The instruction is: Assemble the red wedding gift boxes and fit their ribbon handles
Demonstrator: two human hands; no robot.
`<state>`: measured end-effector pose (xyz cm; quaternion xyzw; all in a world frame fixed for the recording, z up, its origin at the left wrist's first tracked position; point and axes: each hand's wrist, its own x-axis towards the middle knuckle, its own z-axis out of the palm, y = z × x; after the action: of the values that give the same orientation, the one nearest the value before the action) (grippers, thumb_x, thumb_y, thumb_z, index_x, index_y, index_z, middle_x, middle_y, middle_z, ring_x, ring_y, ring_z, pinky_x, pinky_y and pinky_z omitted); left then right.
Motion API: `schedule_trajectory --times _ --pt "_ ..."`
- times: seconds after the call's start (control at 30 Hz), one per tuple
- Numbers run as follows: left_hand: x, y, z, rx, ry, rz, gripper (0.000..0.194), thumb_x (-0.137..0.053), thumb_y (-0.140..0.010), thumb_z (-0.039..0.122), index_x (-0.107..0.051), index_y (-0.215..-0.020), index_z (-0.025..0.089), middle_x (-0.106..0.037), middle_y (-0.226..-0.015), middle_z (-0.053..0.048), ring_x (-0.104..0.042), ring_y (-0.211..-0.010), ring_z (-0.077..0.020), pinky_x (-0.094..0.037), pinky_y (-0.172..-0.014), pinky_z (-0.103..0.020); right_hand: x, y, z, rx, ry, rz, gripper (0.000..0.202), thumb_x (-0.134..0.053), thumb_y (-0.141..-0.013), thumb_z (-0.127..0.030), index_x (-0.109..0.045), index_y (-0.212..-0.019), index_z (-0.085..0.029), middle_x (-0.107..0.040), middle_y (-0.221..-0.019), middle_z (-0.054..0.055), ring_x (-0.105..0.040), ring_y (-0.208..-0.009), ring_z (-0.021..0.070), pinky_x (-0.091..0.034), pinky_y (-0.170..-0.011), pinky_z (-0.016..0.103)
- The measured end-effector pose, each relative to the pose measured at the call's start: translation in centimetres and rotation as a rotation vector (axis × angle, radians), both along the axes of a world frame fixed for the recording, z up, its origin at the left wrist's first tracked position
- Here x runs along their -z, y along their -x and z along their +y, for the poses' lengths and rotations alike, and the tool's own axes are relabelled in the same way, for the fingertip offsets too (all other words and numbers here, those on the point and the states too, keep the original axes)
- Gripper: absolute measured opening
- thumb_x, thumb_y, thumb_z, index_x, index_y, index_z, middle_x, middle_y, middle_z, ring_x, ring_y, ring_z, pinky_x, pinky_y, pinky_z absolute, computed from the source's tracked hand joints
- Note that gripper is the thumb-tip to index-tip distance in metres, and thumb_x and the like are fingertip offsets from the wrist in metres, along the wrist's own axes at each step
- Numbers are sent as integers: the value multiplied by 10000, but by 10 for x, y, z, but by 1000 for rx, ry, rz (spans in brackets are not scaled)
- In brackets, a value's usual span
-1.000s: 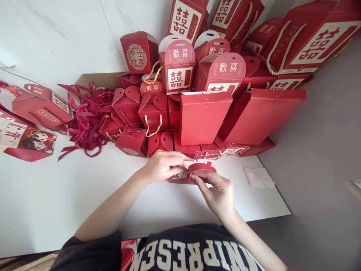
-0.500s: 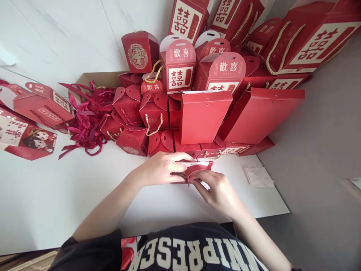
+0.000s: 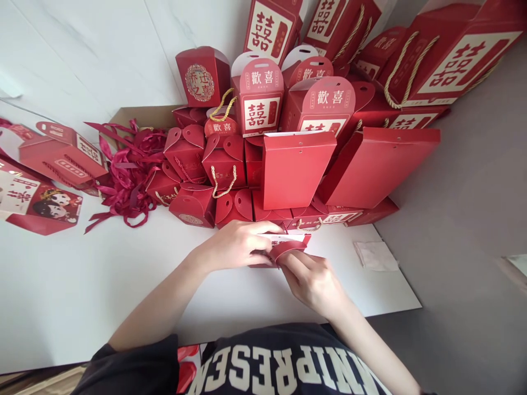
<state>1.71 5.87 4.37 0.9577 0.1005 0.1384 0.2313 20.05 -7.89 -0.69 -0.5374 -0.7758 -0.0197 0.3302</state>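
Note:
A small red box (image 3: 263,265) with a white inner face and raised flaps stands on the white table, close in front of the stacked boxes. My left hand (image 3: 236,244) grips its left side, with fingers on the flaps. At the right side of the box, my right hand (image 3: 310,277) has its fingers pressed together on a curved red flap (image 3: 288,248). The fingertips of my right hand are partly hidden behind this flap.
Stacked red gift boxes (image 3: 225,159) line the back of the white table (image 3: 102,291). Two large plain red boxes (image 3: 298,170) lean there. Dark red ribbons (image 3: 132,175) lie at the left, a pale cloth (image 3: 376,255) at the right. A grey wall (image 3: 465,219) borders the right side.
My right hand's fingers have drawn closer together and shifted slightly on the flap. More of the printed white inner face shows. My left hand has hardly moved.

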Motion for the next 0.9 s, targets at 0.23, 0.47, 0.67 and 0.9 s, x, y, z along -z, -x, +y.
schedule_trajectory --times 0.23,0.47,0.67,0.9 --pt "2 0 0 -18 37 -28 139 -691 -891 323 -771 -857 215 -658 -1335 -26 -706 -1075 -184 -550 -863 -243 0 -2 -2 0 25 223 153 -569 -967 -127 -608 -1078 -224 -718 -889 14 -684 -724 142 -541 -660 254" --pt "2 -3 -2 -59 -14 -56 127 -655 -915 281 -766 -900 222 -677 -1299 -23 -715 -1036 -173 -549 -799 -219 3 5 -3 43 -107 247 237 -730 -882 -183 -604 -1080 -215 -716 -878 31 -692 -760 172 -573 -718 296" --pt "1 -2 -4 -46 -17 -34 153 -658 -910 310 -756 -857 206 -665 -1321 -15 -717 -1021 -166 -542 -755 -226 13 8 3 39 -159 186 173 -667 -920 -122 -612 -1060 -210 -721 -851 18 -685 -735 152 -551 -733 275" --pt "0 3 -1 -24 85 -18 140 -583 -896 125 -693 -894 210 -670 -1301 -21 -711 -1023 -165 -531 -831 -235 15 5 4 49 -226 217 173 -641 -910 -82 -647 -1007 -225 -707 -781 8 -654 -662 146 -521 -654 269"
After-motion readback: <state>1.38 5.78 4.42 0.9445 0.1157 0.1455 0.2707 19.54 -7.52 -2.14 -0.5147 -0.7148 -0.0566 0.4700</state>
